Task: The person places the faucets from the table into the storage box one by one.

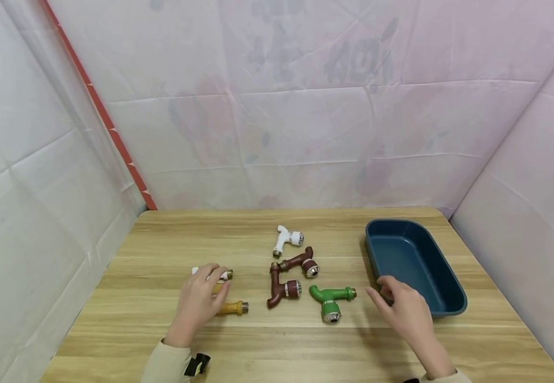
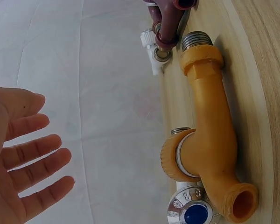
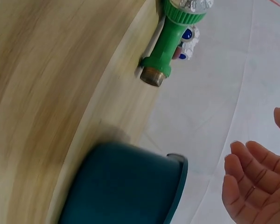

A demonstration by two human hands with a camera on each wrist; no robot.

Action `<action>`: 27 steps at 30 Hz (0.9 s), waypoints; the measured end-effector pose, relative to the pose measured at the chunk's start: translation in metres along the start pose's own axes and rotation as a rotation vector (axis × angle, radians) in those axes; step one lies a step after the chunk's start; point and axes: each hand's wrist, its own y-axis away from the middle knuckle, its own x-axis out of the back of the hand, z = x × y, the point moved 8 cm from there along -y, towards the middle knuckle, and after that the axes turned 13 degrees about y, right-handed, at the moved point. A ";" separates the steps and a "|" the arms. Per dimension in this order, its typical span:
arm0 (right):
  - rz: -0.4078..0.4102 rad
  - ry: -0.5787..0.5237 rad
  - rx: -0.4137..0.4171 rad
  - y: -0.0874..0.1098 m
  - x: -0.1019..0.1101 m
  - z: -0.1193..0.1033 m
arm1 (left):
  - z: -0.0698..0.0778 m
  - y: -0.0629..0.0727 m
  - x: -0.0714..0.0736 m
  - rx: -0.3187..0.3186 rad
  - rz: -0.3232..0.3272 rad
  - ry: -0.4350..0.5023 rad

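Note:
My left hand (image 1: 199, 299) hovers, fingers loose, above the left-hand faucets and holds nothing. Partly covered by it in the head view are a yellow faucet (image 1: 231, 308), a second yellow one (image 1: 217, 288) behind, and a white faucet (image 1: 224, 275). The left wrist view shows the near yellow faucet (image 2: 214, 116) lying on the table, its threaded end away from the spout. My right hand (image 1: 407, 313), relaxed and holding nothing, is above the table between a green faucet (image 1: 331, 295) and the blue-green tub (image 1: 459, 298). In the right wrist view its fingers are apart from both things.
Two maroon faucets (image 1: 277, 287) lie mid-table, close together, with another white faucet (image 1: 283, 238) behind them. The tub stands on the right of the wooden table (image 1: 277, 351). Draped sheeting (image 1: 305, 133) rises behind the table and on both sides.

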 end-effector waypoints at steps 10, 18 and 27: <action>0.098 -0.043 -0.023 0.009 0.009 0.023 | -0.002 0.004 0.001 0.014 0.016 0.017; 0.156 -0.065 -0.039 0.019 0.012 0.039 | -0.004 0.006 0.001 0.024 0.011 0.019; 0.115 -0.079 -0.141 0.028 0.010 0.057 | -0.004 0.005 0.001 0.042 -0.021 0.030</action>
